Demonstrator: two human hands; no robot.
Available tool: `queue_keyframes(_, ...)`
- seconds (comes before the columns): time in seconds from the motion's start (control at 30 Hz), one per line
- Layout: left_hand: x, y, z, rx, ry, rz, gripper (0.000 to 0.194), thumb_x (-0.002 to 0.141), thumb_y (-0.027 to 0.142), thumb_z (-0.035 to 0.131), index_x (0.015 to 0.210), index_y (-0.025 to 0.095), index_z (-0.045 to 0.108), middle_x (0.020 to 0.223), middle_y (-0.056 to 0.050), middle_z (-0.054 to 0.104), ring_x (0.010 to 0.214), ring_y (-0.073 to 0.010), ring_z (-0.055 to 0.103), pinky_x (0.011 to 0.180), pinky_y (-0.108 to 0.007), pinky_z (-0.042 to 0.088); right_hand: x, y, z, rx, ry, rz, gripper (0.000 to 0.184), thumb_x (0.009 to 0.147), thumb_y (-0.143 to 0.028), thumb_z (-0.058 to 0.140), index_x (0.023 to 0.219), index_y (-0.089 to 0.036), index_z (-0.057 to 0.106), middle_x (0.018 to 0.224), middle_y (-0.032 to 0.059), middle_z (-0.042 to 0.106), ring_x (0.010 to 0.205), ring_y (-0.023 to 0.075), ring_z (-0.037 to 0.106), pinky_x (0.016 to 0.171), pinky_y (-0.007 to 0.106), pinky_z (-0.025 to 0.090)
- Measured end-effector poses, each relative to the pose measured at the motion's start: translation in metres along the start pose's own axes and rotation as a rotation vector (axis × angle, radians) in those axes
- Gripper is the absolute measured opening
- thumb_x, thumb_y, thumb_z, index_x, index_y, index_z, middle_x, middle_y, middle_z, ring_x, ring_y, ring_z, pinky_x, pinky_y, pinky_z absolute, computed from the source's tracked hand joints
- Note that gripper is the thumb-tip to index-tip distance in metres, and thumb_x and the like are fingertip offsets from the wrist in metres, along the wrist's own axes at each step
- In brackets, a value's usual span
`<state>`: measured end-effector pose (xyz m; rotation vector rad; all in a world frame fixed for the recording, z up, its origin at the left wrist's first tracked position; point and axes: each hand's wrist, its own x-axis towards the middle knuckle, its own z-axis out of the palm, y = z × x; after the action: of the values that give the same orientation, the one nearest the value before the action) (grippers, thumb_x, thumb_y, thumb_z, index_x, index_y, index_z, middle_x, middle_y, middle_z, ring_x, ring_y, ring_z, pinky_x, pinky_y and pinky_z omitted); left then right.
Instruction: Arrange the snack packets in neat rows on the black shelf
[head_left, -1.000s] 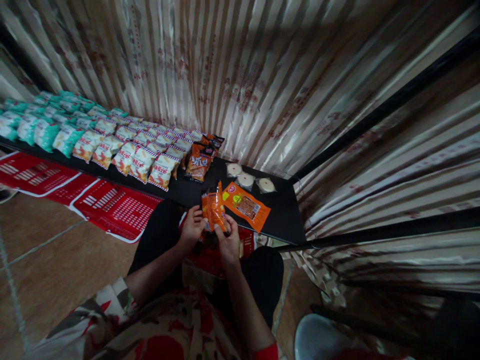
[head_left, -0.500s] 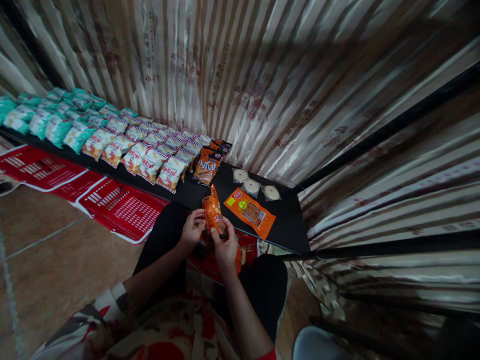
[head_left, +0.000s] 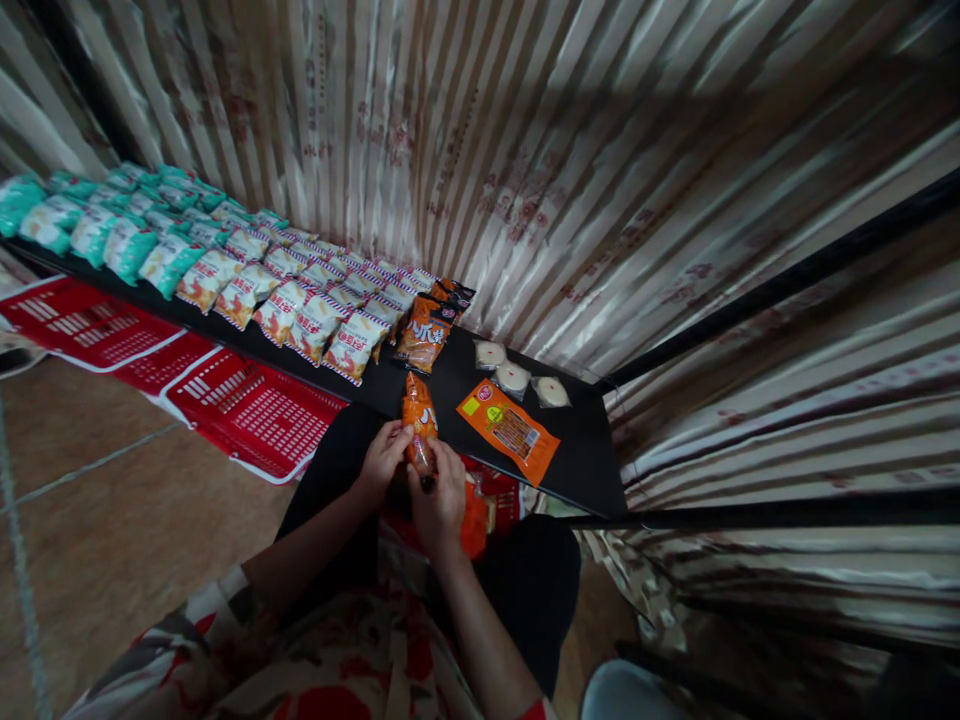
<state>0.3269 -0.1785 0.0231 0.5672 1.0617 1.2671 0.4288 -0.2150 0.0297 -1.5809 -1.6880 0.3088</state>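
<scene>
Between my two hands is an orange snack bag point(head_left: 419, 412), held upright above my lap at the front edge of the black shelf point(head_left: 581, 455). My left hand point(head_left: 384, 459) pinches its left side. Wrapped round its lower right side is my right hand point(head_left: 441, 495). Just beyond it, another orange snack bag point(head_left: 424, 335) stands at the end of the rows of packs. To the right lies a flat orange packet point(head_left: 510, 430) with a yellow label. Behind that packet are three round white wrapped items point(head_left: 513, 378).
White snack bags with striped edges point(head_left: 355, 345) and teal snack bags point(head_left: 166, 262) fill the shelf's left part. Red baskets point(head_left: 251, 410) sit below, another red basket point(head_left: 506, 493) between my knees. A striped curtain point(head_left: 390, 120) hangs behind; black poles point(head_left: 772, 285) cross at right.
The orange snack bag has turned more upright and sits slightly lower in my hands. My right hand has shifted a little left and down around it. The whole view has shifted slightly.
</scene>
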Motion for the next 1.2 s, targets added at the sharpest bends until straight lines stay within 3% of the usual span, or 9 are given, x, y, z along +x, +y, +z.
queue_keyframes(0.27, 0.0, 0.014, -0.001, -0.059, -0.072, -0.035, 0.047, 0.065, 0.046, 0.072, 0.095, 0.014, 0.058, 0.092, -0.008, 0.068, 0.082, -0.0197, 0.064, 0.074, -0.028, 0.049, -0.006, -0.008, 0.008, -0.129, -0.026, -0.155, 0.037, 0.086, -0.024, 0.048, 0.122, -0.019, 0.052, 0.119, 0.0139, 0.054, 0.11, 0.0248, 0.049, 0.091, 0.043, 0.042)
queue_keyframes(0.47, 0.004, 0.012, -0.004, -0.097, -0.132, -0.039, 0.048, 0.063, 0.044, 0.075, 0.095, 0.013, 0.058, 0.094, -0.009, 0.069, 0.087, -0.0227, 0.065, 0.078, -0.031, 0.049, -0.012, -0.01, 0.01, -0.14, -0.09, -0.164, 0.055, 0.076, -0.012, 0.049, 0.131, -0.021, 0.045, 0.129, 0.0136, 0.047, 0.116, 0.028, 0.044, 0.093, 0.049, 0.041)
queue_keyframes(0.63, 0.01, 0.011, -0.009, -0.096, -0.136, -0.076, 0.048, 0.064, 0.044, 0.074, 0.097, 0.013, 0.059, 0.091, -0.009, 0.069, 0.083, -0.0219, 0.066, 0.075, -0.031, 0.05, -0.014, -0.015, 0.009, -0.096, -0.106, -0.142, 0.065, 0.072, -0.004, 0.04, 0.134, -0.025, 0.042, 0.132, 0.0091, 0.048, 0.12, 0.0244, 0.043, 0.098, 0.048, 0.04)
queue_keyframes(0.8, 0.013, 0.019, -0.011, -0.131, -0.119, -0.098, 0.045, 0.064, 0.043, 0.073, 0.097, 0.014, 0.061, 0.089, -0.008, 0.07, 0.08, -0.0212, 0.066, 0.072, -0.03, 0.051, -0.005, -0.012, 0.007, 0.033, -0.064, -0.16, 0.048, 0.081, -0.009, 0.037, 0.125, -0.022, 0.05, 0.125, 0.0091, 0.054, 0.117, 0.0219, 0.049, 0.097, 0.044, 0.041)
queue_keyframes(0.9, 0.013, 0.026, -0.011, -0.156, -0.122, -0.118, 0.043, 0.062, 0.039, 0.074, 0.094, 0.014, 0.063, 0.082, -0.006, 0.071, 0.076, -0.0207, 0.067, 0.07, -0.029, 0.051, 0.005, -0.006, 0.005, 0.082, 0.014, -0.093, 0.034, 0.087, -0.02, 0.04, 0.116, -0.02, 0.057, 0.115, 0.01, 0.06, 0.11, 0.0213, 0.053, 0.095, 0.042, 0.043)
queue_keyframes(1.03, 0.011, 0.033, -0.01, -0.173, -0.165, -0.165, 0.04, 0.064, 0.037, 0.072, 0.097, 0.014, 0.064, 0.084, -0.007, 0.071, 0.076, -0.0226, 0.068, 0.07, -0.031, 0.052, 0.019, 0.003, 0.0, 0.162, 0.097, 0.079, 0.034, 0.085, -0.033, 0.047, 0.113, -0.017, 0.058, 0.113, 0.0123, 0.059, 0.108, 0.0235, 0.053, 0.095, 0.043, 0.042)
queue_keyframes(1.2, 0.018, 0.033, -0.012, -0.183, -0.272, -0.246, 0.042, 0.067, 0.039, 0.068, 0.099, 0.013, 0.064, 0.087, -0.01, 0.072, 0.079, -0.0267, 0.068, 0.068, -0.033, 0.052, 0.031, 0.008, -0.002, 0.487, -0.039, 0.436, 0.051, 0.078, -0.049, 0.056, 0.115, -0.015, 0.056, 0.105, 0.0114, 0.063, 0.093, 0.023, 0.06, 0.08, 0.036, 0.05)
